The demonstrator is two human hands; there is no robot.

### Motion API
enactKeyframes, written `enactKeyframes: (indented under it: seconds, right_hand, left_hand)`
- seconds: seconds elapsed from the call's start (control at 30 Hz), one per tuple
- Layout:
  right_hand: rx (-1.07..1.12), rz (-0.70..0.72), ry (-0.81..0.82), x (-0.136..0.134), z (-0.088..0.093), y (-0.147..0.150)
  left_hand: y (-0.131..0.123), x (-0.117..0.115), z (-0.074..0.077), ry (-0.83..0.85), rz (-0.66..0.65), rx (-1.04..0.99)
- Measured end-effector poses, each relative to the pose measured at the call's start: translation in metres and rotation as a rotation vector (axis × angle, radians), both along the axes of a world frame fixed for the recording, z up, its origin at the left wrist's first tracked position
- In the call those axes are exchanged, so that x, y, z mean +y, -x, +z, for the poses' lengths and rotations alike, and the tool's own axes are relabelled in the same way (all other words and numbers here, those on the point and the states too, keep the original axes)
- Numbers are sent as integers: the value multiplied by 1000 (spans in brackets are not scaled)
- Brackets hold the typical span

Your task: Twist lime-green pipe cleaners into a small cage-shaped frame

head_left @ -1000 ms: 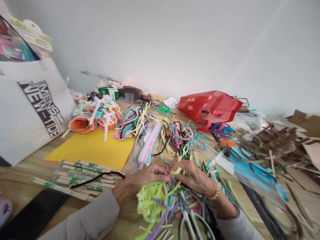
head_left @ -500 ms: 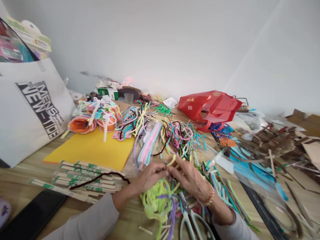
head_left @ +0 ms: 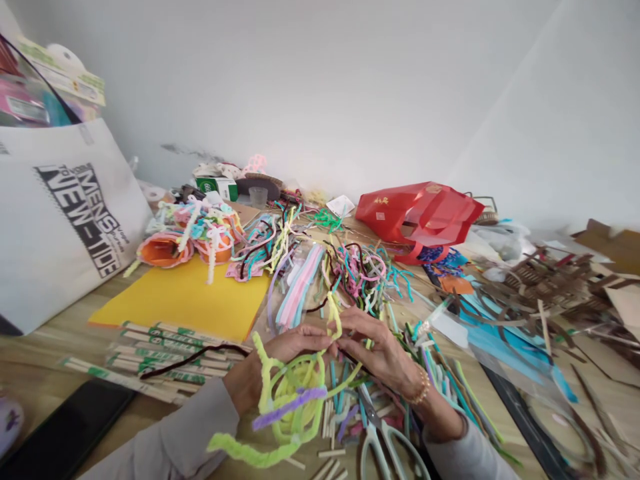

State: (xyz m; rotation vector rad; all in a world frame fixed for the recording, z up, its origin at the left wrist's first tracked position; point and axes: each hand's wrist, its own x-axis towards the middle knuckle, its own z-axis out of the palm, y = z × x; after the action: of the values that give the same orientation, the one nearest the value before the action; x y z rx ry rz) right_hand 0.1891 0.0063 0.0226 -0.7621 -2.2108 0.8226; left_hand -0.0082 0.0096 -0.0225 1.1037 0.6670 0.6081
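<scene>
Hands are together, low centre of view, fingertips meeting. Left hand (head_left: 287, 353) and right hand (head_left: 383, 353) both pinch the same bundle of pipe cleaners (head_left: 293, 393), lime and pale yellow. One pale end pokes up just above the pinch point. The bundle loops down in front of the left wrist, lifted off the table (head_left: 45, 380). A purple strand (head_left: 287, 405) crosses it, and a fat lime tail trails out lower left.

Right wrist has a bead bracelet (head_left: 419, 387). Scissors (head_left: 383, 437) lie just below the right hand, pale handles toward the camera, among short cut sticks.

More loose pipe cleaners in mixed colours are piled behind the hands. A yellow sheet (head_left: 190, 300) lies left of them, and wrapped chopsticks (head_left: 150, 350) sit in front of it with a dark strand over them. White tote bag (head_left: 60, 220) far left, red bag (head_left: 425, 213) at the back right, cardboard strips (head_left: 545, 280) far right.
</scene>
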Motion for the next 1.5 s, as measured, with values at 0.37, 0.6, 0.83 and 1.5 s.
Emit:
enactKeyframes:
  seconds: [0.37,0.6,0.83,1.5]
  right_hand:
    - [-321,44,-150,-3,10,-8]
    - [-314,61,-230,-3,10,-7]
    - [-436,-76,-218,-5,3,-2]
    - [111,-255,312,5,-2,-5]
  left_hand:
    - [-1,3,8,50,-90,29]
    - [-1,-1,5,-44,-130,29]
    - [-11,-4,1,-351,41,119]
    - [-3,3,10,86,110,-77]
